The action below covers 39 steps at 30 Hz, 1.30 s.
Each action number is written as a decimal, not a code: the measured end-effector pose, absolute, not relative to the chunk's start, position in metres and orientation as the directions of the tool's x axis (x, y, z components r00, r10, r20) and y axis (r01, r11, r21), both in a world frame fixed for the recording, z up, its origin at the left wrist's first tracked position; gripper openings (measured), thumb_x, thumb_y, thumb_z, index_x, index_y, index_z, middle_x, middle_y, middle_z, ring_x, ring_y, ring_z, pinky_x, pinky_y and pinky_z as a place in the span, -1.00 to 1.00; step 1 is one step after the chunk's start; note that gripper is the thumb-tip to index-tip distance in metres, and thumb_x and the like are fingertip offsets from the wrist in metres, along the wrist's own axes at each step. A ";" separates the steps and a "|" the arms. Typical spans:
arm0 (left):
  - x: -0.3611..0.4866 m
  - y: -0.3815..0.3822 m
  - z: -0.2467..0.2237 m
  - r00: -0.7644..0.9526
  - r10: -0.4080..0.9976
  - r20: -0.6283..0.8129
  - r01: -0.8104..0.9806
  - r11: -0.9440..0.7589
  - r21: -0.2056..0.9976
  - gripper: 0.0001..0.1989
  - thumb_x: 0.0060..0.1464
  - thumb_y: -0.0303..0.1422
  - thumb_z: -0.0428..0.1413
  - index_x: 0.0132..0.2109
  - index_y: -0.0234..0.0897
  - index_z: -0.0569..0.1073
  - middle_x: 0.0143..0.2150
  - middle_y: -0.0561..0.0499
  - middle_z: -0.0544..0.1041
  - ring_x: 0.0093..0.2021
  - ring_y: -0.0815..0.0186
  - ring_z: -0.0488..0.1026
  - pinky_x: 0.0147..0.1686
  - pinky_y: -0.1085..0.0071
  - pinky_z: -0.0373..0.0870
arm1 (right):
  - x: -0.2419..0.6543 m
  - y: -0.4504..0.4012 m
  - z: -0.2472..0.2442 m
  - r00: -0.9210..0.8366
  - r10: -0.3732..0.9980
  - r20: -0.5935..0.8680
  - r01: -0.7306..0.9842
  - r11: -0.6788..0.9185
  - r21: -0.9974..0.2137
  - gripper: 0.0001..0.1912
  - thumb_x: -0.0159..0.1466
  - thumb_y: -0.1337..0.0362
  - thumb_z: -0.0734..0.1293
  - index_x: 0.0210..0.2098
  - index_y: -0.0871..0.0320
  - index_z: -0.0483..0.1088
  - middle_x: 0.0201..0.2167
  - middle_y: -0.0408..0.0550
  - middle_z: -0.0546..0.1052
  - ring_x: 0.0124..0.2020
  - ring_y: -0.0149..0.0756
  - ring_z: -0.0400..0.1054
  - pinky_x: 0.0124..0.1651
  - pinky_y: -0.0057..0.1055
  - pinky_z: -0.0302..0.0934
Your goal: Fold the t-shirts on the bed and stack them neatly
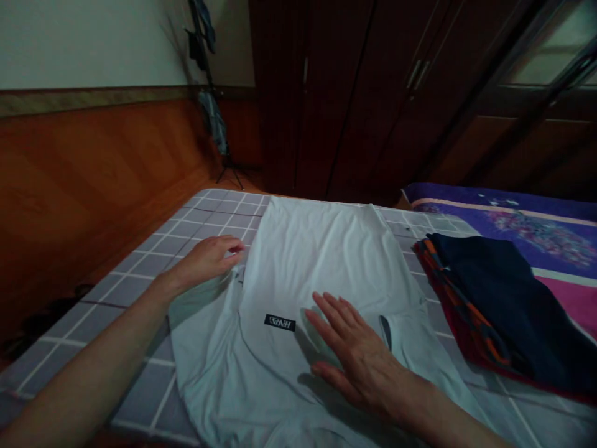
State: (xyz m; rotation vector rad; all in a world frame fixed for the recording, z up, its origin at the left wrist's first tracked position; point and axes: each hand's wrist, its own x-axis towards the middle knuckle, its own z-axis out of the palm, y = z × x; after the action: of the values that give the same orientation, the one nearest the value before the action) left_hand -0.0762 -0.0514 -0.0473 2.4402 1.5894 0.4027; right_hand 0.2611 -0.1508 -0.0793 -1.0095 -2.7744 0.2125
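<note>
A pale grey-white shirt (321, 261) lies spread on the checked bed cover, with a small black label (280, 322) on its front. Soft wrinkles run through the cloth, and its near end passes out of the bottom of the view. Over the shirt, just right of the label, my right hand (347, 348) is open with its fingers stretched out, casting a shadow on the fabric. My left hand (217, 254) is at the shirt's left edge, fingers loosely bent and thumb below them; no cloth shows between them. Whether it touches the shirt is unclear.
Folded dark blue, orange-patterned and red clothes (508, 305) are piled on the right of the grey checked cover (153, 261). Beyond them lies purple floral bedding (550, 230). A dark wardrobe (345, 99) and a clothes stand (214, 118) stand behind.
</note>
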 end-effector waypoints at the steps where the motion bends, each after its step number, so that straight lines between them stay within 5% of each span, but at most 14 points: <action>1: -0.098 -0.063 -0.060 0.320 0.942 0.105 0.882 -0.337 0.331 -0.69 0.16 -0.17 -0.03 -0.14 -0.25 0.48 -0.16 -0.06 0.54 -0.15 0.19 0.46 -0.14 0.33 0.34 | 0.247 -0.149 -0.077 -0.806 0.587 0.074 0.557 0.795 -0.238 -0.31 0.30 0.10 0.22 0.33 0.15 -0.05 0.35 0.18 -0.04 0.36 0.02 -0.24 0.28 0.07 -0.09; 6: -0.142 -0.120 -0.106 0.013 0.991 0.130 0.945 -0.054 0.321 -0.45 0.01 0.00 0.09 0.02 -0.29 0.42 -0.06 -0.14 0.48 -0.03 0.08 0.40 -0.03 0.25 0.29 | 0.199 -0.141 -0.077 -0.936 0.353 -0.007 0.321 0.843 -0.431 -0.25 0.29 -0.11 0.16 0.32 0.17 -0.02 0.36 0.19 -0.07 0.36 0.07 -0.27 0.32 0.06 -0.26; 11: -0.127 -0.140 -0.107 -0.111 0.986 0.124 0.958 0.073 0.278 -0.71 0.01 -0.09 0.07 -0.34 -0.23 0.44 -0.34 -0.03 0.48 -0.23 0.13 0.39 -0.18 0.30 0.29 | 0.185 -0.134 -0.097 -0.932 0.362 -0.007 0.322 0.821 -0.472 -0.25 0.27 -0.13 0.16 0.29 0.22 0.07 0.34 0.24 -0.03 0.35 0.10 -0.26 0.32 0.09 -0.33; 14: -0.130 -0.143 -0.103 -0.201 0.971 0.127 0.908 0.136 0.397 -0.76 -0.01 -0.15 0.05 -0.47 -0.21 0.32 -0.46 0.07 0.40 -0.36 0.24 0.36 -0.32 0.40 0.27 | 0.186 -0.134 -0.105 -0.926 0.377 0.013 0.328 0.819 -0.471 -0.27 0.29 -0.12 0.15 0.28 0.22 0.08 0.33 0.23 0.00 0.35 0.08 -0.25 0.32 0.08 -0.33; 19: -0.146 -0.153 -0.110 -0.414 0.905 0.101 0.640 0.210 0.740 -0.71 -0.02 -0.10 0.08 -0.43 -0.23 0.30 -0.52 0.13 0.35 -0.49 0.35 0.31 -0.50 0.49 0.23 | 0.189 -0.135 -0.107 -0.919 0.389 0.066 0.318 0.829 -0.460 -0.26 0.27 -0.13 0.17 0.26 0.24 0.12 0.32 0.25 0.05 0.34 0.08 -0.21 0.32 0.04 -0.30; 23: -0.141 -0.161 -0.114 -0.517 0.856 0.000 0.444 0.268 0.855 -0.62 -0.15 -0.07 0.20 -0.31 -0.29 0.39 -0.49 0.09 0.45 -0.51 0.33 0.37 -0.53 0.48 0.26 | 0.190 -0.135 -0.105 -0.919 0.388 0.063 0.316 0.824 -0.470 -0.24 0.28 -0.17 0.12 0.26 0.25 0.11 0.31 0.27 0.04 0.34 0.10 -0.20 0.32 0.06 -0.30; 27: -0.130 -0.166 -0.105 -0.518 0.846 -0.124 0.372 0.353 0.858 -0.50 -0.32 -0.06 0.29 -0.26 -0.33 0.48 -0.46 0.04 0.52 -0.49 0.26 0.45 -0.52 0.44 0.33 | 0.191 -0.136 -0.104 -0.921 0.382 0.075 0.301 0.822 -0.484 -0.23 0.27 -0.17 0.13 0.27 0.25 0.10 0.32 0.29 0.02 0.34 0.11 -0.22 0.32 0.07 -0.30; 31: -0.126 -0.167 -0.087 -0.539 0.825 -0.171 0.296 0.375 0.878 -0.59 -0.27 -0.08 0.27 -0.36 -0.32 0.48 -0.56 0.09 0.48 -0.60 0.33 0.38 -0.60 0.47 0.29 | 0.193 -0.138 -0.105 -0.913 0.394 0.110 0.290 0.814 -0.504 -0.26 0.29 -0.15 0.12 0.26 0.25 0.13 0.31 0.26 0.05 0.35 0.05 -0.21 0.33 0.04 -0.31; 35: -0.102 -0.161 -0.064 -0.520 0.854 -0.009 0.453 0.285 0.845 -0.68 -0.18 -0.13 0.22 -0.34 -0.30 0.49 -0.46 0.08 0.52 -0.48 0.30 0.44 -0.51 0.46 0.34 | 0.194 -0.137 -0.110 -0.877 0.447 0.176 0.303 0.799 -0.520 -0.27 0.30 -0.10 0.14 0.28 0.27 0.07 0.31 0.29 0.04 0.34 0.07 -0.16 0.30 0.07 -0.19; 39: -0.036 -0.162 -0.053 -0.258 0.957 0.132 0.647 0.070 0.759 -0.81 0.00 -0.25 0.11 -0.31 -0.27 0.51 -0.32 0.03 0.55 -0.27 0.25 0.48 -0.25 0.40 0.38 | 0.192 -0.131 -0.120 -0.702 0.635 0.323 0.323 0.688 -0.650 -0.40 0.34 0.02 0.13 0.24 0.27 0.13 0.22 0.26 0.24 0.23 -0.04 0.09 0.22 -0.02 0.06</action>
State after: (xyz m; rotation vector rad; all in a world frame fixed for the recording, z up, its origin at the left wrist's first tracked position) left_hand -0.0357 -0.1621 -0.0531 1.5915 1.9505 1.0321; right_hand 0.1917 -0.1310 -0.1195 -0.7343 -2.3601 0.7678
